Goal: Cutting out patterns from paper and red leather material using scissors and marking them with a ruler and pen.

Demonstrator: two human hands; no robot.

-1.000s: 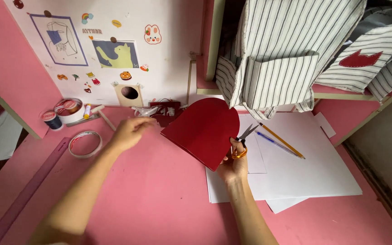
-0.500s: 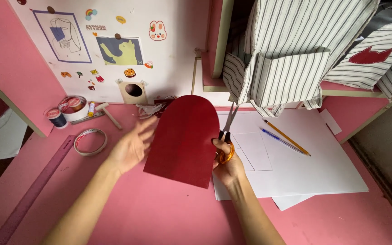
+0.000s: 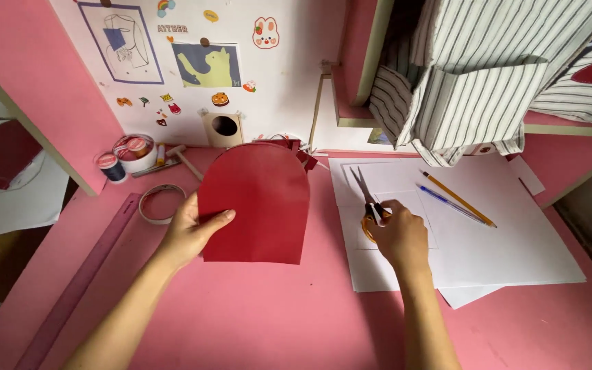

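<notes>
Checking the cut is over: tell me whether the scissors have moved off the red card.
Yes. The scissors have moved right, off the red card, onto the white paper.

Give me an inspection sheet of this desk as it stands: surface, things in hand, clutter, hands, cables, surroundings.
Surface: pink desk, white paper sheets spread on its right side.
Job's things: red arch-shaped card; scissors with orange handles, blades closed, over the sheets.
Clutter: two pencils, tape ring, purple ruler, spool, white bowl.
Grippers: left hand grips the card's left edge; right hand holds the scissors.
Cables: nothing seen.
Surroundings: white wall with stickers, striped fabric on a shelf.
</notes>
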